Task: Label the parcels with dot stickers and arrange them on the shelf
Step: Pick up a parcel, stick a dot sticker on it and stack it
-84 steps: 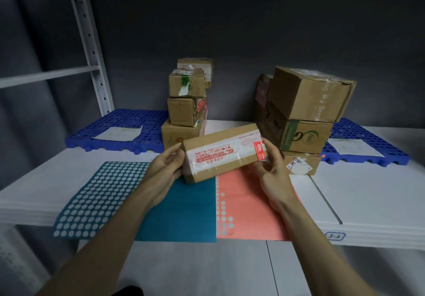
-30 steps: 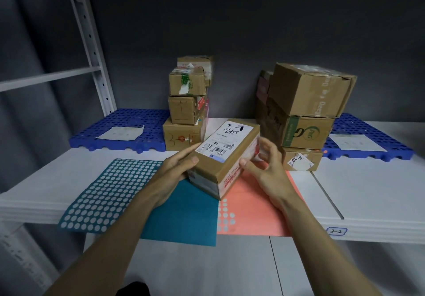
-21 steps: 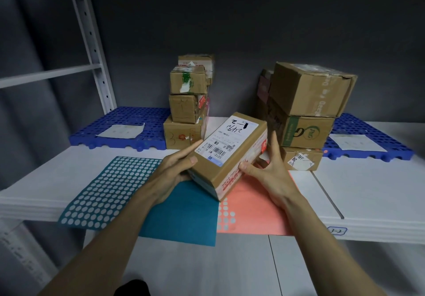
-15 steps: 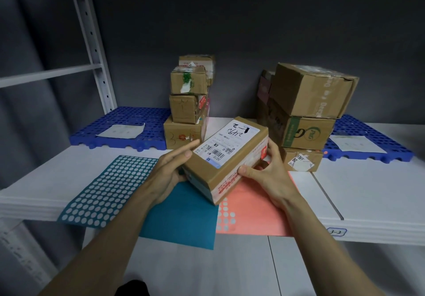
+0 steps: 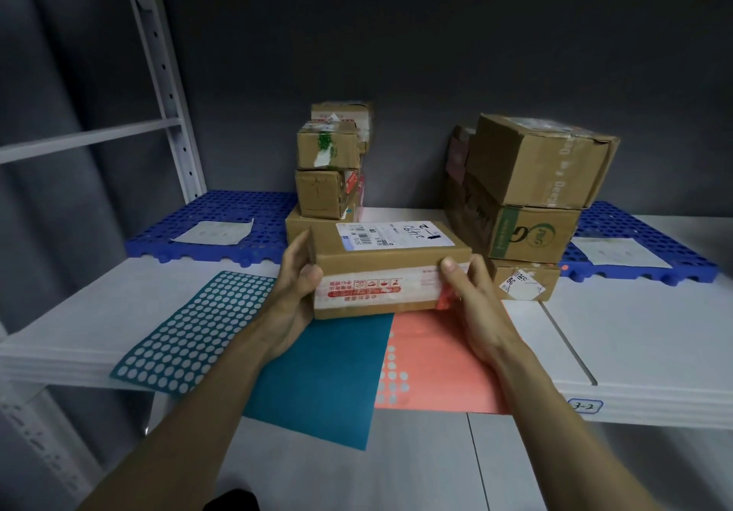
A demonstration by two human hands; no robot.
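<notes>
Both hands grip parcel [image 5: 390,268] by its ends, frame centre, above sticker sheets.
Left hand [image 5: 295,292], right hand [image 5: 472,296] hold it between two box stacks; shelf [image 5: 634,336] edge tag [image 5: 585,406] reads "3-2".

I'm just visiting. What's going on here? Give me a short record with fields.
held item: parcel with white shipping label on top
left hand: grips the parcel's left end
right hand: grips its right end
under it: teal sticker sheet, pink sticker sheet
behind: left stack, right stack
surface: white shelf
</notes>
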